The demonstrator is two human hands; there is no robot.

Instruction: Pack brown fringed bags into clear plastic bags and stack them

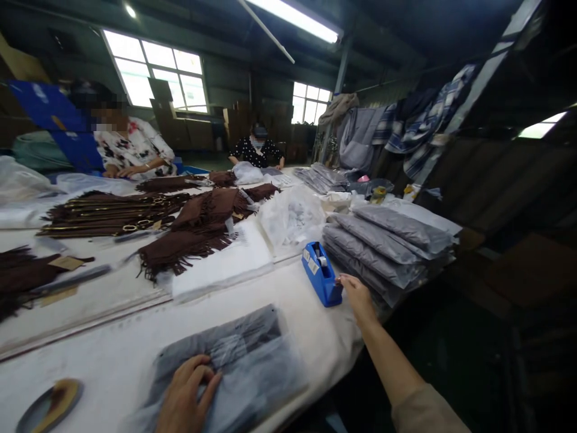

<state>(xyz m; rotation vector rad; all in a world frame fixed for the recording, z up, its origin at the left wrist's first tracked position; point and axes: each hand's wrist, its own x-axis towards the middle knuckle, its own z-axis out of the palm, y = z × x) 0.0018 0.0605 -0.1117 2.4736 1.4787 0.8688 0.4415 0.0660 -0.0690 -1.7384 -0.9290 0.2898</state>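
A grey folded garment in a clear plastic bag (252, 367) lies flat at the near edge of the table. My left hand (189, 391) rests on its left part, fingers loosely bent and apart, gripping nothing. Beyond the bag stands a blue tape dispenser (321, 276) with a roll of clear tape (321, 260) in it. At the dispenser's near end, my right hand (357, 294) pinches thumb and fingers together at the cutter, on the tape's end. The tape between the fingertips is barely visible.
Bagged grey garments (383, 240) are stacked right of the dispenser. A filled plastic bag (293, 216), brown fringed scarves (198, 222) and a tape roll (51, 406) lie on the table (112, 349). Two people (135, 144) sit across it. Clothes (365, 135) hang at right.
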